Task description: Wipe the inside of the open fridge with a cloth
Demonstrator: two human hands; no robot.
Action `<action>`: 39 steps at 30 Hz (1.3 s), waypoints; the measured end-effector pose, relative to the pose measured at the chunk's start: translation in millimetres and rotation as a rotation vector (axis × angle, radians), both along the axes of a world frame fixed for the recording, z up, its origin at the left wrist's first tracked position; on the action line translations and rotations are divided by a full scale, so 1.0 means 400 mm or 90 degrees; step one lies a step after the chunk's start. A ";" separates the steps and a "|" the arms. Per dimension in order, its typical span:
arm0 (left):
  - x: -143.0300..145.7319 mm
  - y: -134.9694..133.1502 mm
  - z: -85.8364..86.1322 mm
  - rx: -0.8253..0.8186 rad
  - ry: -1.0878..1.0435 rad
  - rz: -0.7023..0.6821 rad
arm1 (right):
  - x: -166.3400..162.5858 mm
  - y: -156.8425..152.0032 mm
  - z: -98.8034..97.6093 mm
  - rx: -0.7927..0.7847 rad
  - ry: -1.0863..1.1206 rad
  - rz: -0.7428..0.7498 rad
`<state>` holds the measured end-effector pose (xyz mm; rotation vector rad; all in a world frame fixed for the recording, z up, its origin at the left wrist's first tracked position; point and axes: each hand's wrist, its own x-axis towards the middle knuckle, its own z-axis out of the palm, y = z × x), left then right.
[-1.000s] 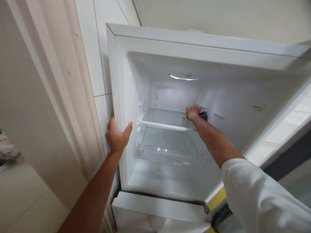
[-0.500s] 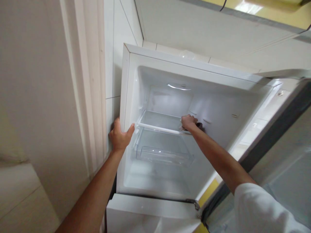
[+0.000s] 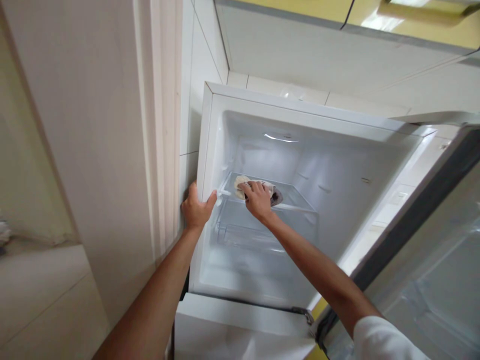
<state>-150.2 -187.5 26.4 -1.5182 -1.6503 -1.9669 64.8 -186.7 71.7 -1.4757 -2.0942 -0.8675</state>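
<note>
Two grips clenched: right hand (image 3: 258,201) is wiping clear glass shelf (image 3: 300,200) w/ crumpled beige cloth (image 3: 240,183), left hand (image 3: 197,210) is clasping white fridge frame (image 3: 205,150); even pressure probably best.

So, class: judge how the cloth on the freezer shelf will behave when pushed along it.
The cloth looks crumpled and bunched under the right hand, so it is probably floppy and light. On the clear shelf, which looks smooth, it should slide rather than roll.

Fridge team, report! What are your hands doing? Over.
Left hand gripping fridge frame. Right hand pressing cloth on glass shelf. Clear drawer beneath; door open right.
</note>
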 end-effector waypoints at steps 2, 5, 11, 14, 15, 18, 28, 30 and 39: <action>0.000 0.001 0.000 -0.007 0.001 -0.002 | 0.007 0.022 -0.032 0.039 0.006 0.015; -0.002 0.005 -0.004 0.001 0.002 0.000 | 0.045 0.058 -0.057 0.061 -0.011 0.048; -0.005 0.014 -0.012 0.031 -0.001 0.013 | 0.099 0.107 -0.057 0.079 -0.046 0.109; -0.005 0.013 -0.011 0.017 0.002 0.027 | 0.101 0.122 -0.065 0.115 -0.054 0.130; -0.005 0.012 -0.009 0.006 0.005 0.029 | 0.099 0.126 -0.069 0.129 -0.052 0.134; -0.004 0.008 -0.004 -0.020 0.009 0.031 | 0.098 0.132 -0.071 0.160 -0.049 0.137; -0.005 0.000 0.002 -0.025 0.018 0.022 | 0.202 0.147 0.101 0.246 -0.066 0.029; -0.006 0.000 0.002 -0.025 0.020 0.022 | 0.246 0.153 0.162 0.289 -0.024 -0.039; -0.009 -0.003 -0.004 -0.002 0.028 0.006 | 0.462 0.130 0.304 0.404 0.033 -0.249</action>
